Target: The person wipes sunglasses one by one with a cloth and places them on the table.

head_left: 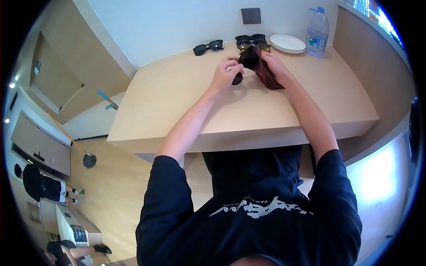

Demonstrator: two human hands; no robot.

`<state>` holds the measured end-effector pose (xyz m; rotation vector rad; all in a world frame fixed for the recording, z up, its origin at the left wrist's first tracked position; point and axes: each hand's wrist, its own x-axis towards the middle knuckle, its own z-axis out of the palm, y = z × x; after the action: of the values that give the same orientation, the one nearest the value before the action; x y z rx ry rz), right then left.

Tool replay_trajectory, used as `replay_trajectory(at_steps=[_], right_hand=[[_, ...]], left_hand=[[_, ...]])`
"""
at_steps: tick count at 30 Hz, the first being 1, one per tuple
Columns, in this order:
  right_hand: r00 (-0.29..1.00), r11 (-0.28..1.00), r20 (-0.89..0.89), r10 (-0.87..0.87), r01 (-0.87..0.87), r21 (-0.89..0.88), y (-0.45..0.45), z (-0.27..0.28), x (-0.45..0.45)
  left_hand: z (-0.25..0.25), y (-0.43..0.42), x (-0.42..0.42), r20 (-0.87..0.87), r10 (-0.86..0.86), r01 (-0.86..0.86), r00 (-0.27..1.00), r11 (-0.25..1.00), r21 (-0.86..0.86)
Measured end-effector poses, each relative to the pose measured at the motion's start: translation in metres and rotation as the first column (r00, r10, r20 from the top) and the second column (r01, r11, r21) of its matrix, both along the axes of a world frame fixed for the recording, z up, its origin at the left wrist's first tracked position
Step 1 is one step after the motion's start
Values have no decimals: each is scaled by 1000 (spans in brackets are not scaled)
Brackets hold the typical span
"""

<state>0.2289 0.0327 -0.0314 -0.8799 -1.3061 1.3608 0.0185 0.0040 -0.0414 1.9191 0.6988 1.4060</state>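
Observation:
My left hand (225,74) has its fingers closed on a pair of dark sunglasses (249,57), held tilted just above the table. One lens shows below my fingers and the other beyond them. My right hand (275,67) grips a dark red cloth or soft pouch (268,79), which hangs down toward the tabletop. The cloth's upper part is against or very near the far lens; I cannot tell if they touch. Behind my hands lie black glasses (250,40) and a yellow-tinted pair (242,46), partly hidden.
Another pair of sunglasses (208,47) rests at the back left of the wooden table (168,102). A white plate (287,43) and a plastic water bottle (317,34) stand at the back right. A mop (89,159) and two other people are off to the left.

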Motion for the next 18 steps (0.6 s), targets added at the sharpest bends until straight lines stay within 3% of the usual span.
replay_trajectory(at_steps=[2,4,5,7,9,11,12,13,16,18], right_hand=[[999,1000,-27,23,-23,1,-2,-1,-1],[984,913,-167,-55,-17,-407,-24,24,1],[984,916,-169,-50,-22,-401,-38,35,1],[892,943,-408,-193,54,-327,-61,49,3],[889,972,-429,-158,63,-228,-37,42,15],[938,908,-230,-259,156,-389,-31,39,15],[937,902,-301,-178,33,-431,-44,37,12],[954,962,-214,-212,242,125,-20,23,3],[943,885,208,-261,148,442,-7,9,3],[933,893,284,-222,77,443,-16,9,-4]], left_hand=[[2,2,-3,-36,177,-174,984,983,64],[2,8,-13,-46,272,-267,961,959,89],[2,11,-17,-49,356,-349,933,931,108],[3,9,-27,-87,385,-375,919,920,114],[5,10,-28,-131,408,-395,903,911,118],[1,8,-25,-191,391,-348,900,910,224],[0,5,-21,-220,415,-342,883,890,302],[1,1,-15,-221,411,-340,884,891,300],[9,-9,-3,-232,414,-306,880,869,390],[13,-14,-1,-217,429,-273,877,817,508]])
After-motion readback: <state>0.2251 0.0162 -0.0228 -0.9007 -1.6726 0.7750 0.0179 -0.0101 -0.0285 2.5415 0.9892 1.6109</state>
